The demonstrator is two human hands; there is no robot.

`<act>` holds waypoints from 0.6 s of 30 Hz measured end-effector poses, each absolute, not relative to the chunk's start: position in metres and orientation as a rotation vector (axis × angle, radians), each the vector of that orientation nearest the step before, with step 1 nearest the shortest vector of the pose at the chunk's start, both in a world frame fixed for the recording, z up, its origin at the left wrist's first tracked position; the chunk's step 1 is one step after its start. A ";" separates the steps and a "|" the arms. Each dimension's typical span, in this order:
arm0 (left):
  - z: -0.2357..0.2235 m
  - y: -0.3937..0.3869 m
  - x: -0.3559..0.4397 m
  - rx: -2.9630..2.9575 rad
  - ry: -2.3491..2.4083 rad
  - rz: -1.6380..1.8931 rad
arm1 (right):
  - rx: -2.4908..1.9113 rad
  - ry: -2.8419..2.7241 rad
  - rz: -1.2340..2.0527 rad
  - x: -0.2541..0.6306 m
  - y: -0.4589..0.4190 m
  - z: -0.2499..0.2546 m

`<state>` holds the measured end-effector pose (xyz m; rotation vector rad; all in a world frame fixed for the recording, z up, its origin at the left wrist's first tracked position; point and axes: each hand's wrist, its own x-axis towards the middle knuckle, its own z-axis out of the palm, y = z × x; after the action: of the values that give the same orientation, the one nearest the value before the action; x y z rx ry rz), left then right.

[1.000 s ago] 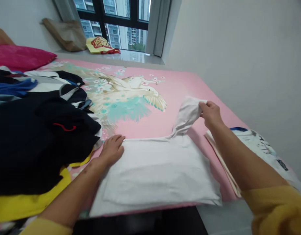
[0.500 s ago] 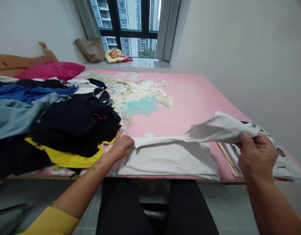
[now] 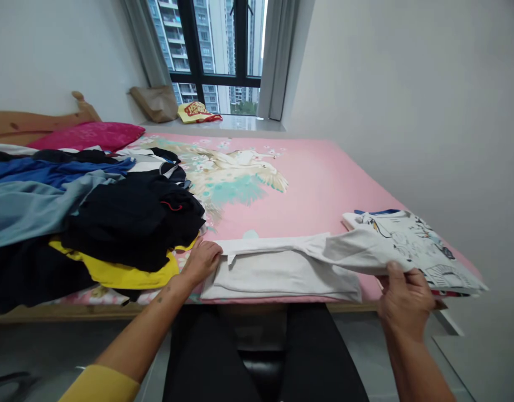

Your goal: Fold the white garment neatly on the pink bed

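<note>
A white garment (image 3: 277, 273), its exact kind unclear, lies partly folded along the front edge of the bed. At its upper left corner my left hand (image 3: 203, 259) is closed on the cloth, right beside the heap of clothes. My right hand (image 3: 407, 296) pinches the garment's far right end between thumb and fingers, holding that strip slightly raised. The strip is pulled lengthwise between both hands and narrows near its middle. Just behind my right hand sits a stack of folded clothes (image 3: 432, 251), topped by a white printed one.
The pink bedsheet (image 3: 315, 190) has a bird print. Dark, blue and yellow clothes form a large heap (image 3: 126, 218) at left, near a magenta pillow (image 3: 93, 135). A paper bag (image 3: 156, 103) and a yellow packet (image 3: 197, 113) rest on the windowsill. A wall borders the right.
My right hand has come lower and inward, bringing the raised end of the white garment down and left. My left hand keeps its grip at the left corner. The view has tilted up slightly.
</note>
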<state>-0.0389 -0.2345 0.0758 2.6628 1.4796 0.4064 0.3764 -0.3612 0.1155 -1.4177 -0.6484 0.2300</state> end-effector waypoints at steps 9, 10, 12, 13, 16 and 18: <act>0.069 -0.243 -0.017 2.667 1.392 0.388 | -1.361 -0.422 0.297 0.366 -0.373 0.104; 0.069 -0.243 -0.008 2.682 1.361 0.427 | -1.328 -0.423 0.299 0.365 -0.374 0.103; 0.066 -0.244 0.012 2.690 1.333 0.443 | -1.276 -0.434 0.303 0.365 -0.374 0.105; 0.063 -0.245 0.022 2.680 1.340 0.417 | -1.263 -0.437 0.300 0.364 -0.375 0.107; 0.058 -0.249 0.046 2.601 1.383 0.177 | -1.233 -0.420 0.310 0.363 -0.378 0.113; 0.061 -0.249 0.055 2.524 1.377 -0.049 | -1.214 -0.393 0.350 0.362 -0.381 0.115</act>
<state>0.0550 -0.2495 0.0609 2.5239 1.3769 -0.0495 0.3617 -0.3809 0.1149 -1.2136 -0.3928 0.3505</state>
